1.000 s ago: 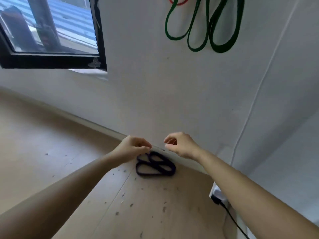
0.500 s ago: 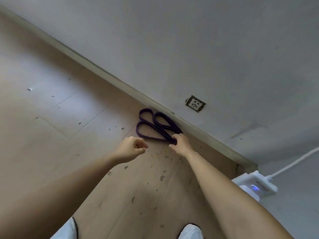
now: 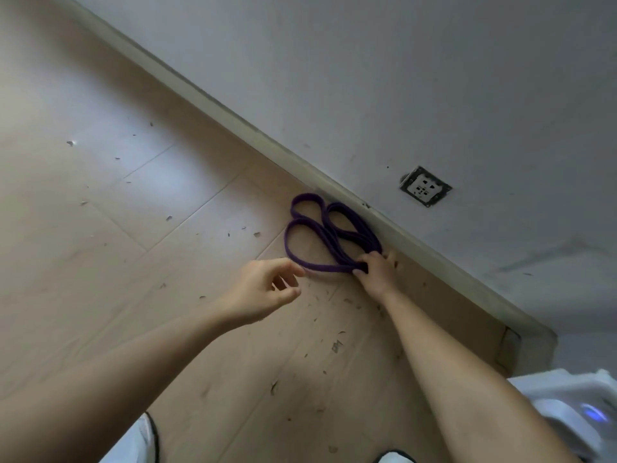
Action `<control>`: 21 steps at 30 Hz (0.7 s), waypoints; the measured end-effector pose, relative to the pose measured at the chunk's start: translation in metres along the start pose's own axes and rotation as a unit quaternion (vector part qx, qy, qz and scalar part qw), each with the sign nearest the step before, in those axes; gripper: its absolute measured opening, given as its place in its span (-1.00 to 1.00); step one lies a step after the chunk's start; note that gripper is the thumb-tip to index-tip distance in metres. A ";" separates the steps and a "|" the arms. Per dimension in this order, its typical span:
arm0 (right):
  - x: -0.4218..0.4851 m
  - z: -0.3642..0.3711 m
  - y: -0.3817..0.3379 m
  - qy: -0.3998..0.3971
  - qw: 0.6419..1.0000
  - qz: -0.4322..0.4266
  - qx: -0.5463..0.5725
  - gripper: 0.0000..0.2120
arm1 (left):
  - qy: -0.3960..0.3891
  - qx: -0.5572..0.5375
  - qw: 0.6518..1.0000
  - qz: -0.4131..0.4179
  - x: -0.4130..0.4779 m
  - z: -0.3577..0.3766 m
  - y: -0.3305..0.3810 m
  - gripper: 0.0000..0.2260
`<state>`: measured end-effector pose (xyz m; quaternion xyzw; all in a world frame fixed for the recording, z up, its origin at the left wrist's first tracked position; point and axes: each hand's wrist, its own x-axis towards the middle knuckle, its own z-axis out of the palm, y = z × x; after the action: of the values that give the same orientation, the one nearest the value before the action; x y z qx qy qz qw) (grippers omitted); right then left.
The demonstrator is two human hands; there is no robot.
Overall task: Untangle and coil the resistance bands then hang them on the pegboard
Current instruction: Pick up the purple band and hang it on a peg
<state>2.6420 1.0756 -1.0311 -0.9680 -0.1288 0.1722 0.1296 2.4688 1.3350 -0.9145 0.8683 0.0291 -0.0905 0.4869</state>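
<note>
head view, right hand [image 3: 375, 270] grips purple band [image 3: 320, 233], left hand [image 3: 263, 289] beside

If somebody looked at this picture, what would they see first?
Most likely the purple resistance band, lying in tangled loops on the pale wooden floor right against the baseboard. The right hand grips its near end, while the left hand hovers open close beside it. A wall socket sits on the grey wall, up and to the right of the band.
</note>
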 end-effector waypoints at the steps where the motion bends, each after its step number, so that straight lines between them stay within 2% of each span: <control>1: -0.006 -0.002 -0.005 0.011 1.000 -0.013 0.014 -0.79 | 0.005 0.006 1.000 0.003 0.001 -0.002 0.002 -0.84; 5: -0.034 -0.027 -0.037 0.037 0.995 -0.096 0.010 -0.77 | 0.030 0.079 0.996 0.029 0.003 -0.009 0.019 -0.76; 9: -0.059 -0.076 -0.074 0.018 0.983 -0.180 -0.012 -0.73 | 0.056 0.196 0.975 0.087 0.003 -0.022 0.039 -0.56; 14: -0.100 -0.153 -0.113 -0.060 0.970 -0.230 0.044 -0.63 | 0.024 0.254 0.958 0.134 -0.012 -0.043 0.072 -0.36; 16: -0.122 -0.182 -0.123 -0.115 0.960 -0.233 0.105 -0.73 | 0.000 0.262 0.953 0.154 -0.023 -0.051 0.087 -0.33; 18: -0.147 -0.208 -0.131 -0.158 0.948 -0.233 0.147 -0.79 | -0.017 0.259 0.949 0.181 -0.034 -0.058 0.104 -0.37; 21: -0.183 -0.239 -0.138 -0.201 0.936 -0.228 0.179 -0.78 | -0.030 0.216 0.955 0.200 -0.050 -0.066 0.136 -0.45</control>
<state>2.5350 1.1014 -0.7181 -0.8185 -0.3370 0.3493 0.3075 2.4471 1.3221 -0.7573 0.9378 -0.1801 -0.0214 0.2961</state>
